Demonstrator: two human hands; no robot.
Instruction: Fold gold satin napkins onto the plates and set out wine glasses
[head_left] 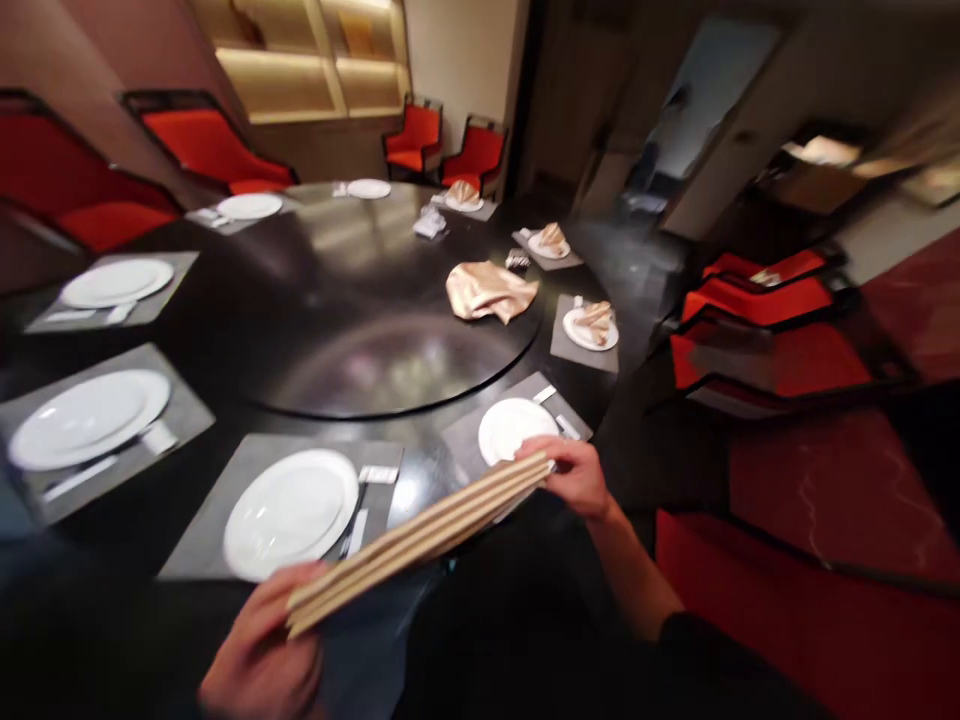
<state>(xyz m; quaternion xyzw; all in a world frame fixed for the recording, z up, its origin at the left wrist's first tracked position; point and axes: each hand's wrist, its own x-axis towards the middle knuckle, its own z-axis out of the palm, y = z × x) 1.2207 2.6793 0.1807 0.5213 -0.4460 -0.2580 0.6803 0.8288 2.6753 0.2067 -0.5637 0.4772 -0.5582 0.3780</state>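
A gold cloth napkin (420, 535), pleated into a long narrow strip, is stretched between my two hands above the table's near edge. My left hand (262, 645) pinches its lower left end. At the upper right end, my right hand (574, 475) grips the other tip. Beneath the strip lie a white plate (292, 510) on a grey placemat (217, 545) and, by my right hand, another white plate (514, 428). Farther off, a loose heap of gold napkins (491, 290) rests on the turntable (352, 370).
Folded gold napkins stand on several plates along the right side, one on the nearest plate (592, 325) there. Bare plates (116, 283) line the left side. Red chairs (765, 355) surround the round black table. A small white bundle (430, 222) sits on the turntable's far part.
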